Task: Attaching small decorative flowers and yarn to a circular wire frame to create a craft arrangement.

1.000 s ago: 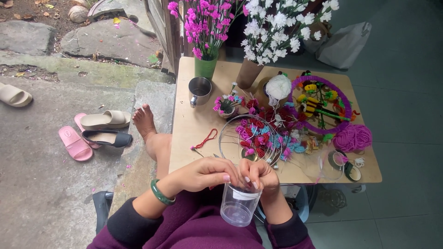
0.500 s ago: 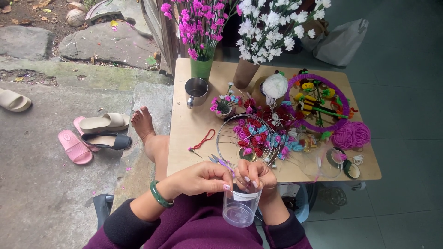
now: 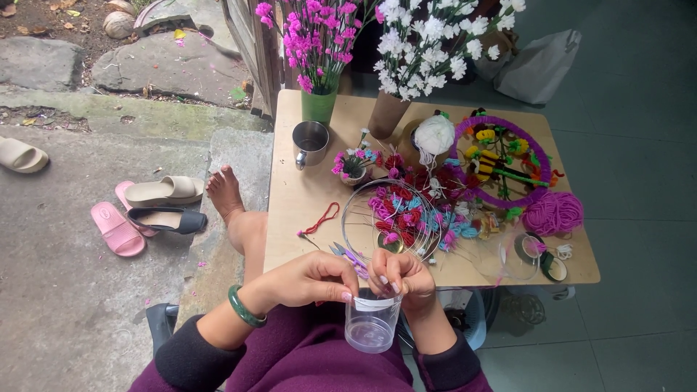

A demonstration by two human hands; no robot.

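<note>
Head view: we hold a clear plastic cup [image 3: 372, 323] in front of our lap, just below the near edge of the bench [image 3: 298, 210], open end up. A white strip [image 3: 375, 303] runs round its rim. Our left hand [image 3: 308, 279] pinches the rim on the left side, thumb and forefinger closed on the strip. Our right hand [image 3: 399, 276] is curled over the rim on the right, fingertips [image 3: 385, 282] pressed to the strip; both hands narrow, both gripping the cup. A green bangle [image 3: 242, 306] sits on the left wrist. Sleeves are dark purple.

Just beyond the hands, on the bench, a few thin purple stems [image 3: 352, 255] lie at the near edge. Past them a wire ring [image 3: 392, 218] encloses a heap of red, pink and blue craft flowers. A red cord [image 3: 321, 219] lies to its left. Further back: a metal mug [image 3: 310, 141], a green vase [image 3: 319, 105] of magenta flowers, a brown vase [image 3: 386, 115] of white flowers, a white yarn ball [image 3: 434, 134]. Right side: a purple hoop [image 3: 501, 163] with mixed craft pieces inside, then a pink yarn ball [image 3: 553, 213], with tape rolls [image 3: 541, 254] near the front corner.

Our bare foot [image 3: 225, 192] rests on the stone floor left of the bench, sandals [image 3: 149, 207] beside it.
</note>
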